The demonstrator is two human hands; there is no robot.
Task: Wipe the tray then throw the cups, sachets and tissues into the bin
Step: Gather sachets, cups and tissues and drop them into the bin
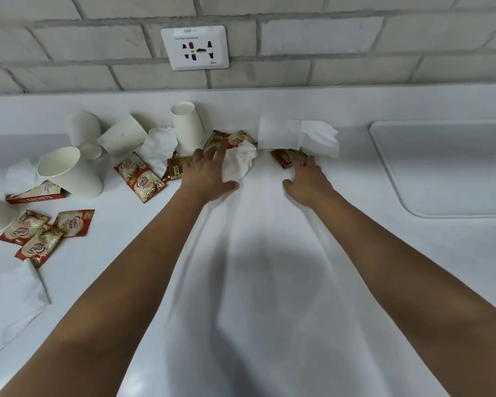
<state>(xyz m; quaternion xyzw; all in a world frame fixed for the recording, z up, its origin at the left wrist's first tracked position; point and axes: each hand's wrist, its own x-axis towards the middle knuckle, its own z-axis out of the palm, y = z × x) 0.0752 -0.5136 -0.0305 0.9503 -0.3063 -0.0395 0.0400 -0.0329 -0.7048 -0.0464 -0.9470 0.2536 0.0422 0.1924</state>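
White counter under a pale brick wall carries the whole mess, and by the look of it the clearing has barely begun. At right of the frame the tray (441,167), a smooth white shallow slab with rounded corners, lies bare; whether it has been wiped I cannot tell. No bin is in view.

Just above frame centre the left hand (209,173) lies with fingers spread, thumb and palm flanking a crumpled tissue (239,163), soft and creased; whether it pinches it yet I cannot tell. The right hand (307,179) rests on the counter with fingers reaching forward, fingertips touching a glossy brown sachet (288,157), not gripping it.

Outward, a flat folded tissue (298,136) sits just above. To the left are stiff white paper cups (188,126), one upside down, others tipped on their sides. Shiny red-and-cream creamer sachets (139,176) are scattered toward lower left, beside an opened sachet box (36,196).

Judging from this, all the throwing away is left.
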